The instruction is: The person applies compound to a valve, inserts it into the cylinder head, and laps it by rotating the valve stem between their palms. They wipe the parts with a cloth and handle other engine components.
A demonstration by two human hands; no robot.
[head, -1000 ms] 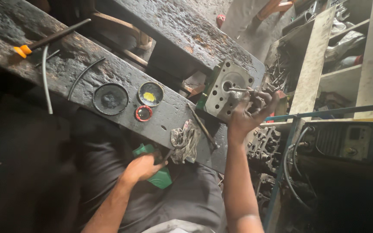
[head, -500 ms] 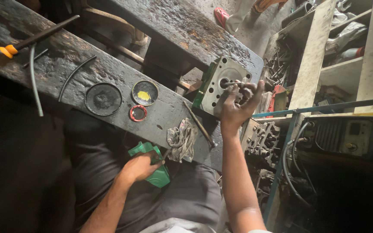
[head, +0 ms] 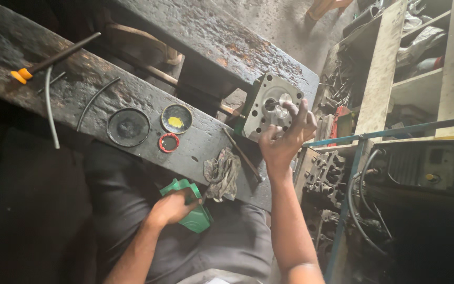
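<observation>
My right hand (head: 285, 139) reaches up to a grey metal cylinder head (head: 265, 101) standing at the right end of a dark, greasy bench (head: 22, 47). Its fingers curl over the round valve faces and the thumb presses the lower edge. My left hand (head: 172, 208) rests on my lap, closed around a green plastic tool (head: 198, 220) just below the bench edge. A crumpled grey rag (head: 222, 176) hangs over that edge between the two hands. A thin metal rod (head: 243, 155) lies beside the rag.
On the bench sit a round black lid (head: 128, 127), a small tin with yellow paste (head: 176, 118), a red ring (head: 168, 142), curved wires and an orange-handled screwdriver (head: 19, 75). Engine parts (head: 324, 173), a blue frame, a grey machine (head: 426, 168) and cluttered shelves (head: 384, 68) crowd the right.
The view has shifted slightly. My right hand has stayed on the cylinder head, its fingers moving across the face. My left hand keeps hold of the green tool.
</observation>
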